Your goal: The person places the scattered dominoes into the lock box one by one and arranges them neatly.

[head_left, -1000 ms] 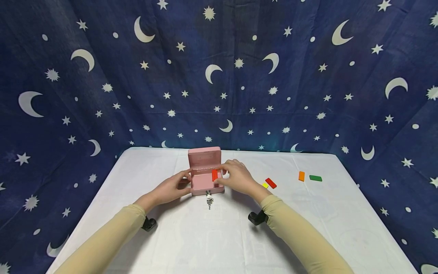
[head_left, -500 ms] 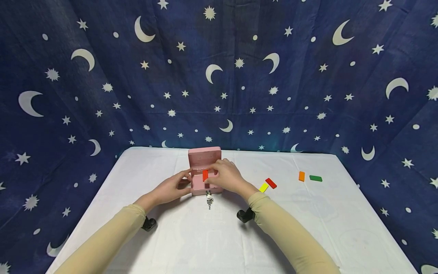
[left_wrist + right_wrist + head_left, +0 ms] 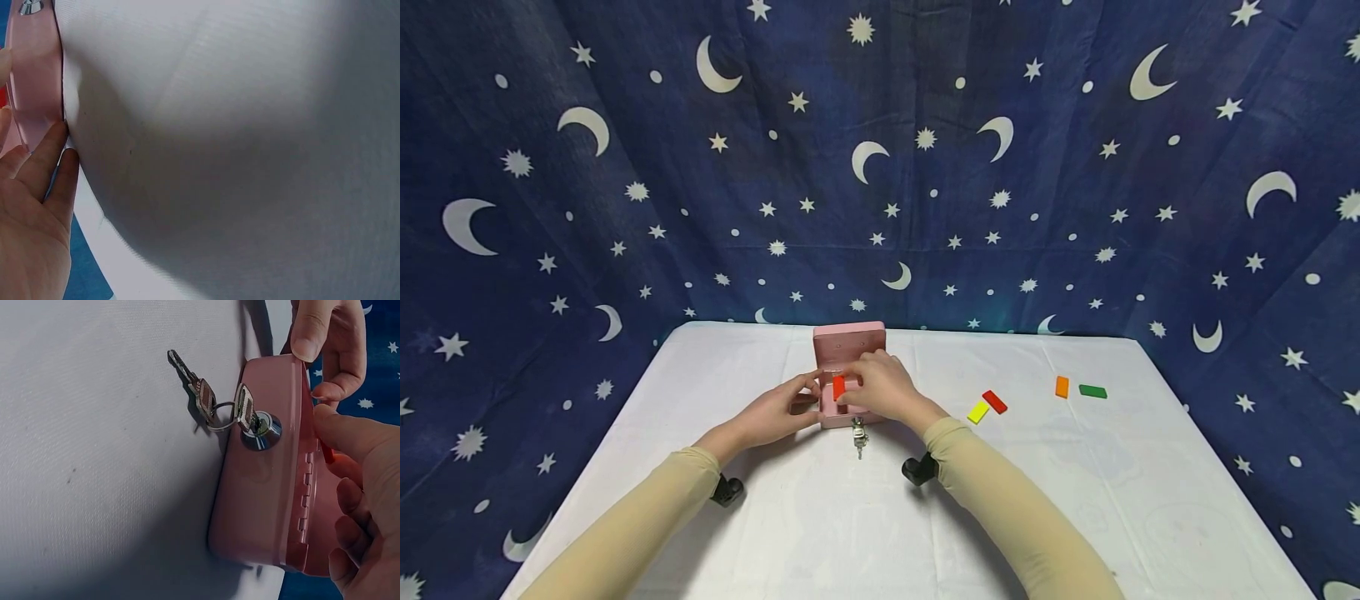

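Observation:
A small pink cash box [image 3: 850,333] stands with its lid raised, hinged at the back. My left hand [image 3: 775,410] holds its left side, thumb at the front corner and fingers toward the back. Over the open box, my right hand [image 3: 883,387] pinches a flat red domino block [image 3: 838,388] upright between thumb and fingers, near the left inner wall. Only a sliver of that block [image 3: 327,453] shows in the right wrist view. A key sits in the front lock [image 3: 265,432], with a second key [image 3: 201,394] hanging from its ring.
Right of the box, a yellow block [image 3: 977,412] lies beside a dark red block [image 3: 995,402]. Farther right are an orange block [image 3: 1062,387] and a green block [image 3: 1093,391]. A dark blue curtain [image 3: 925,183] hangs behind the white-covered table [image 3: 820,533].
My right hand has moved left across the box with the red domino block in its pinch. The yellow block is now fully uncovered. My left hand has stayed on the box.

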### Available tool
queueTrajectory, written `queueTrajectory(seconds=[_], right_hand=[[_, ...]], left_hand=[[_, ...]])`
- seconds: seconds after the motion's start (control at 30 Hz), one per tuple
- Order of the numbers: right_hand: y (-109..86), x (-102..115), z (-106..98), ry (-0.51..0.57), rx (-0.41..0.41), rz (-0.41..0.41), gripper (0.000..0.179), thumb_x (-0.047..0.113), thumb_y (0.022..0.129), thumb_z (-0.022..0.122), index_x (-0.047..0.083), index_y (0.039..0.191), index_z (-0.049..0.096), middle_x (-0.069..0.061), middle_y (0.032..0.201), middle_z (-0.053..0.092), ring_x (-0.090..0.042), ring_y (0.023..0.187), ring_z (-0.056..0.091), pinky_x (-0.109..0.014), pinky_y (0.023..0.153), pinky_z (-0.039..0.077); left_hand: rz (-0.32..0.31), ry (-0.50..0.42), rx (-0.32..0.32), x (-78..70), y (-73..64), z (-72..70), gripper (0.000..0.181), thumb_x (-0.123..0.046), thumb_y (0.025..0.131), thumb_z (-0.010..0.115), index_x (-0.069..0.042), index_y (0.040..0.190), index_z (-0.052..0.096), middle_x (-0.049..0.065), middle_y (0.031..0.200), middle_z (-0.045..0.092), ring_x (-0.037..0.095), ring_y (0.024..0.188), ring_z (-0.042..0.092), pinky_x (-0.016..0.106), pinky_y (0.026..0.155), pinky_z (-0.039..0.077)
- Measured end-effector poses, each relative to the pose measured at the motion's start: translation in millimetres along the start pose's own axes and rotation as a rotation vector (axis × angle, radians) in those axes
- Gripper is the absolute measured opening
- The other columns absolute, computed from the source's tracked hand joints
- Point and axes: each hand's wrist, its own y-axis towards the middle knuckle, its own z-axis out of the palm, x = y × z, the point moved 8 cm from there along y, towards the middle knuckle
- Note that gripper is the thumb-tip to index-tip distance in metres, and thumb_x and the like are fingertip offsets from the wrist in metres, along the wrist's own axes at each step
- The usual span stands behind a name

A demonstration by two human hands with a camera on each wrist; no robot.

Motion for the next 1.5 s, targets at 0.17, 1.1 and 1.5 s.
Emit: queueTrajectory(seconds=[0.17, 1.1, 1.5], right_hand=[[4.6, 1, 8, -0.01, 0.046, 0.022, 0.044, 0.046, 0.084, 0.081, 0.023, 0.121, 0.075, 0.004, 0.1, 0.067, -0.015, 0.089, 0.047, -0.031, 0.078, 0.042], [19.2, 13, 31, -0.062, 0.08, 0.02, 0.03, 0.045, 0.079, 0.085, 0.022, 0.099, 0.08, 0.017, 0.072, 0.064, -0.016, 0.085, 0.051, -0.031, 0.074, 0.041], [19.7, 12, 34, -0.061, 0.106, 0.007, 0.025, 0.042, 0.08, 0.084, 0.023, 0.096, 0.079, 0.017, 0.068, 0.061, -0.015, 0.085, 0.051, -0.031, 0.076, 0.041]], left_hand=[[-0.014, 0.0, 0.002, 0.3, -0.6, 0.4, 0.052, -0.03, 0.094, 0.073, -0.02, 0.139, 0.049, -0.004, 0.138, 0.057, 0.02, 0.129, 0.058, 0.044, 0.115, 0.038], [-0.055, 0.013, -0.005, 3.6, 0.6, 0.7, 0.035, -0.037, 0.094, 0.073, -0.023, 0.12, 0.054, -0.001, 0.149, 0.051, 0.018, 0.128, 0.059, 0.048, 0.114, 0.039], [-0.026, -0.013, 0.002, 1.7, -0.5, 0.3, 0.034, -0.039, 0.093, 0.074, -0.019, 0.113, 0.055, -0.003, 0.162, 0.035, 0.02, 0.13, 0.058, 0.047, 0.115, 0.037]])
